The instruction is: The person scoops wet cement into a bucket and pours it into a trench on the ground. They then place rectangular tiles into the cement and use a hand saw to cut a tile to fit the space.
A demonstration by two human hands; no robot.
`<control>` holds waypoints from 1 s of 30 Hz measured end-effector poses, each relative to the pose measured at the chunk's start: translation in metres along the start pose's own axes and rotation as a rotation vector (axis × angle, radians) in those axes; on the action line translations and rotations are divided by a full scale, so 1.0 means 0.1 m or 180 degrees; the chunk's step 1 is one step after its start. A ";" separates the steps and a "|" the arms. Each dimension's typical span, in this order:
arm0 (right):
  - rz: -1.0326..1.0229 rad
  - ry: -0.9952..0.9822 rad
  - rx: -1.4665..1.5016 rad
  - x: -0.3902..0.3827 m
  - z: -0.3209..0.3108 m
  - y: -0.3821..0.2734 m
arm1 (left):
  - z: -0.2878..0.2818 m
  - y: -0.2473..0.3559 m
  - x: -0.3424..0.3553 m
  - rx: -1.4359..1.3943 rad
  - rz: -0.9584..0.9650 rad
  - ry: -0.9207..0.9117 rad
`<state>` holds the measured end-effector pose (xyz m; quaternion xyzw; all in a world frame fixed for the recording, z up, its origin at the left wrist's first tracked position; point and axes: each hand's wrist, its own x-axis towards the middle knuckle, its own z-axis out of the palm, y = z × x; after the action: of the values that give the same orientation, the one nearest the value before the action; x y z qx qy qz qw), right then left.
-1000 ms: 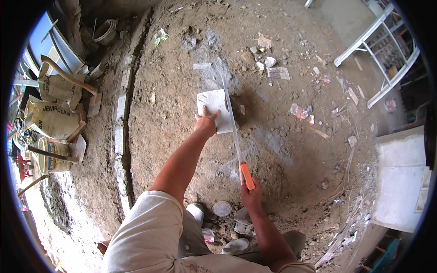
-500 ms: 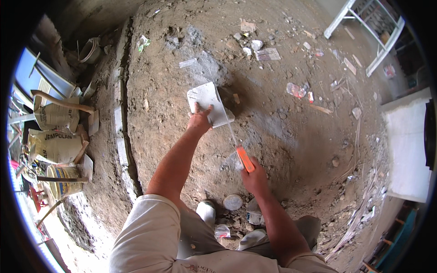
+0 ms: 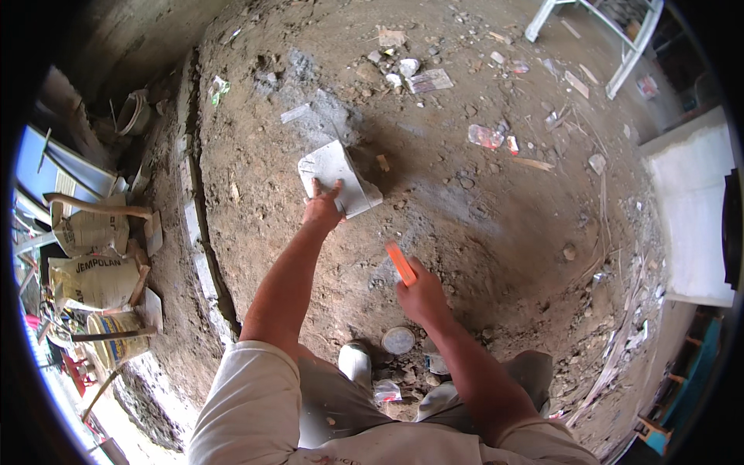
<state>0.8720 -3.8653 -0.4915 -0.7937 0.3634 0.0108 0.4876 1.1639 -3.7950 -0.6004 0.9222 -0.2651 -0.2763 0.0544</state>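
Note:
A pale grey slab point(image 3: 329, 164), which looks like a lightweight concrete block, rests on the dirt ahead of me. My left hand point(image 3: 323, 208) presses on its near left part, fingers spread over the top face. To the right and nearer me, my right hand point(image 3: 425, 294) is closed around the orange handle of a saw point(image 3: 400, 263). Its thin blade hardly shows now. The slab's right side has a ragged edge with a corner sticking out. Grey dust point(image 3: 329, 116) covers the soil just beyond the slab.
A low brick edging point(image 3: 198, 232) runs along the left, with sacks point(image 3: 97, 280) and a bucket point(image 3: 116, 337) past it. A metal ladder point(image 3: 635, 54) stands far right. Near my boots point(image 3: 355, 363) is a round lid-like disc point(image 3: 398, 340). Rubble and a plastic wrapper point(image 3: 486, 136) litter the ground.
The orange handle has drawn back toward me and away from the slab, and the long blade seen earlier hardly shows. My left hand stays on the slab. The whole view has shifted slightly.

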 end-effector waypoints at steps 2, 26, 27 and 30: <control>0.0015 0.0091 0.0032 0.03 0.08 0.10 | 0.06 0.01 0.01 0.0036 0.0011 -0.0022; -0.0095 0.0035 -0.0247 -0.97 -0.23 0.60 | -0.01 0.06 0.02 0.0209 0.0115 0.0038; -0.0003 0.0042 -0.0169 -0.68 -0.18 0.50 | -0.01 0.12 -0.01 0.0210 0.0089 0.0008; 0.0162 -0.0035 0.0039 0.00 -0.08 0.11 | -0.02 0.09 0.02 0.0288 0.0090 0.0046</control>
<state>0.8630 -3.8745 -0.4963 -0.7812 0.3809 0.0253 0.4940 1.1624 -3.8039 -0.5975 0.9218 -0.2899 -0.2566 0.0185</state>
